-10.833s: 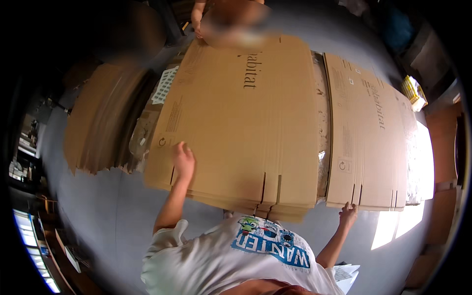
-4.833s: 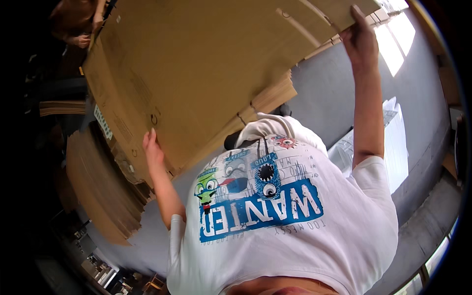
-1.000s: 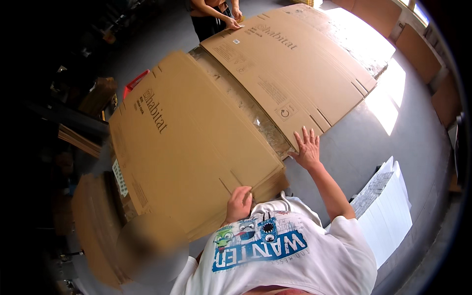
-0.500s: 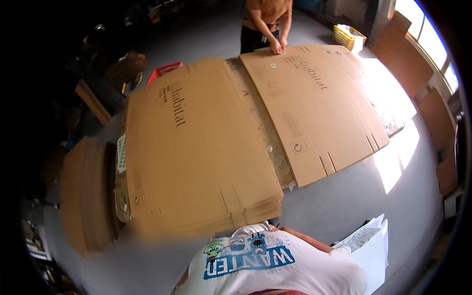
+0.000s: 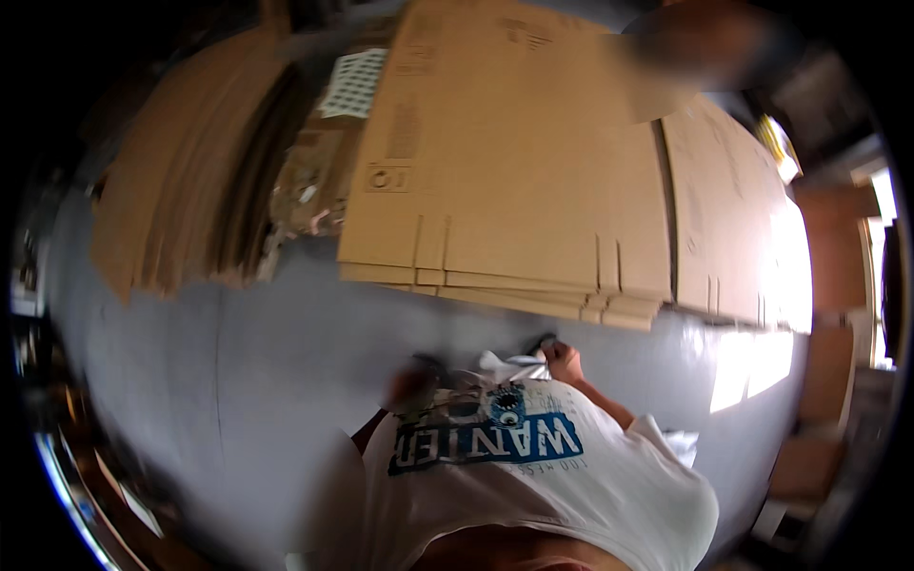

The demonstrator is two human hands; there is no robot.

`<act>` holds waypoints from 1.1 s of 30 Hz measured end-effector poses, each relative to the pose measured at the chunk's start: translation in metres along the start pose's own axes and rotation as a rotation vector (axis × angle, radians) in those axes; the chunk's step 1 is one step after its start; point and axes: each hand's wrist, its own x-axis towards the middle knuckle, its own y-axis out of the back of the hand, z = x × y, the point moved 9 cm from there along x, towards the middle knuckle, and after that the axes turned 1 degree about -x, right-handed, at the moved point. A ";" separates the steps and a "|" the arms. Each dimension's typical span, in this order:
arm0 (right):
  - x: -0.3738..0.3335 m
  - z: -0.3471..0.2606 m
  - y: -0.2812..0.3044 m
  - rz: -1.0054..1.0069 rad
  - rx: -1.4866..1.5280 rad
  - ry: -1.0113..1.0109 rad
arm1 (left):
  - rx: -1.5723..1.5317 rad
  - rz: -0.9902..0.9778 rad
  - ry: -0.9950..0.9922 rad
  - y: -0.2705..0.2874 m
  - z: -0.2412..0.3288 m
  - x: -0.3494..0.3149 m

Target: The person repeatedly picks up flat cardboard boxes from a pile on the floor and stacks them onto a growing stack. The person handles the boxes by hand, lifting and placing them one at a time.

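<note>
My right hand (image 5: 563, 363) is in front of my body, just short of the near edge of a flat cardboard stack (image 5: 514, 162). Its fingers are curled closed; what they hold, if anything, is hidden. Lower and to the left, my left hand (image 5: 411, 388) is dark and smeared, so its fingers cannot be made out. Neither hand touches the cardboard. The stack's sheets are slotted along the near edge, and lower sheets stick out unevenly. White papers (image 5: 681, 444) show behind my right forearm.
A second cardboard stack (image 5: 728, 209) lies to the right. Brown boards (image 5: 190, 171) stand at the left, beside a worn, plastic-wrapped pile (image 5: 309, 181) with a green-dotted white sheet (image 5: 355, 84). A blurred person (image 5: 709, 43) is at the upper right. Panels (image 5: 838, 257) lean by the window.
My view has swung left and down, so the stacks sit higher and farther right. Both hands now show below the near stack. The other person appears blurred at the upper right.
</note>
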 end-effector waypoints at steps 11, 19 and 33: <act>-0.019 0.107 0.232 0.851 0.046 -0.399 | -0.335 1.389 0.340 0.276 -0.127 0.002; 0.112 0.001 0.269 0.643 -0.405 0.115 | 0.511 1.102 0.748 0.301 -0.038 0.127; 0.153 0.050 0.284 0.593 -0.288 -0.213 | 0.326 0.958 0.824 0.295 -0.047 0.142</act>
